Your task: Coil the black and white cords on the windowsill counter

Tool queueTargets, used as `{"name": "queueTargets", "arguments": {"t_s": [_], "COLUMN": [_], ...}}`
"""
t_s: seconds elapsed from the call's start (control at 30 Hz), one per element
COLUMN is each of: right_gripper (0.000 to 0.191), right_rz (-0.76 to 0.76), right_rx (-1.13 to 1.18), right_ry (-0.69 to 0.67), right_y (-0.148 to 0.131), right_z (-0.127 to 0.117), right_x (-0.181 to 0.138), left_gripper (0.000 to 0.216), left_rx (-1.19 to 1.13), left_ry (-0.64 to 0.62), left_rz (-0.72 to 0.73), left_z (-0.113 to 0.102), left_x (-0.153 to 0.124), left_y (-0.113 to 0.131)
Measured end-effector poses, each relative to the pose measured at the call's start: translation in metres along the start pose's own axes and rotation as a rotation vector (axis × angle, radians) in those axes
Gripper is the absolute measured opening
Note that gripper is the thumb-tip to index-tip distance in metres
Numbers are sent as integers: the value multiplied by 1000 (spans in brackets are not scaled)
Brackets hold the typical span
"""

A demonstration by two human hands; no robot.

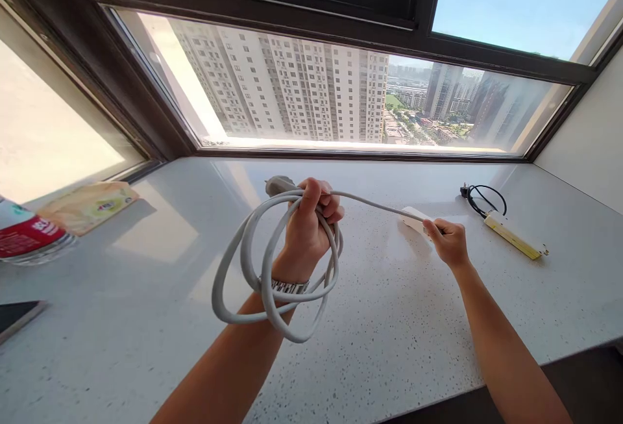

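Observation:
My left hand (311,219) is raised over a white speckled sill (146,320) and grips a grey cable (243,261) wound in several loops that hang around the wrist. The cable's plug (278,184) sticks out above the fingers. One strand (374,205) runs taut to the right toward a white power strip (413,218) lying on the sill. My right hand (450,241) pinches that strand just beside the strip. A metal watch band (287,286) sits on the left wrist.
A second strip, yellow and white (516,236), with a black cord (484,200), lies at the right. A yellow packet (87,205) and a red-labelled container (29,236) sit at the left, a dark flat device (17,317) at the left edge. Windows (341,93) close the back.

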State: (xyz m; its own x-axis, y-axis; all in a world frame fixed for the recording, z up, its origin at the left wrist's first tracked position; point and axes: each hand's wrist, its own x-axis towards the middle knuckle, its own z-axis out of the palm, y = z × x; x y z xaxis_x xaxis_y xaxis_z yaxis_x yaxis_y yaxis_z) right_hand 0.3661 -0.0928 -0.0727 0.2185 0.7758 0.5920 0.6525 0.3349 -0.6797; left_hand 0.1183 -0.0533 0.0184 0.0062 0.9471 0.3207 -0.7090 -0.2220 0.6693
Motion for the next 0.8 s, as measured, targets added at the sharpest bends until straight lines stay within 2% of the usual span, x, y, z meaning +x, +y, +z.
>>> {"name": "queueTargets", "arguments": {"t_s": [0.17,0.27,0.43,0.63,0.73,0.8], "right_gripper": [59,58,51,50,50,45], "right_rz": [75,79,39,-58,-156,-218], "right_rx": [-15,29,85,39,-28,-51], "right_ry": [77,12,-72,-120,-92,-79], "right_y": [16,21,21,22,23,20], "right_z": [-1,5,12,12,16,20], "right_x": [3,3,-1,-2,-1,-1], "left_gripper": [52,50,54,61,56,56], "left_rx": [94,190,267,135,147,190], "left_ry": [52,120,82,-19,-11,74], "left_rz": [113,158,195,127,233,347], "left_z": [-10,-18,-22,-12,-14,-15], "left_x": [8,14,18,9,8,8], "left_y": [9,12,17,38,48,49]}}
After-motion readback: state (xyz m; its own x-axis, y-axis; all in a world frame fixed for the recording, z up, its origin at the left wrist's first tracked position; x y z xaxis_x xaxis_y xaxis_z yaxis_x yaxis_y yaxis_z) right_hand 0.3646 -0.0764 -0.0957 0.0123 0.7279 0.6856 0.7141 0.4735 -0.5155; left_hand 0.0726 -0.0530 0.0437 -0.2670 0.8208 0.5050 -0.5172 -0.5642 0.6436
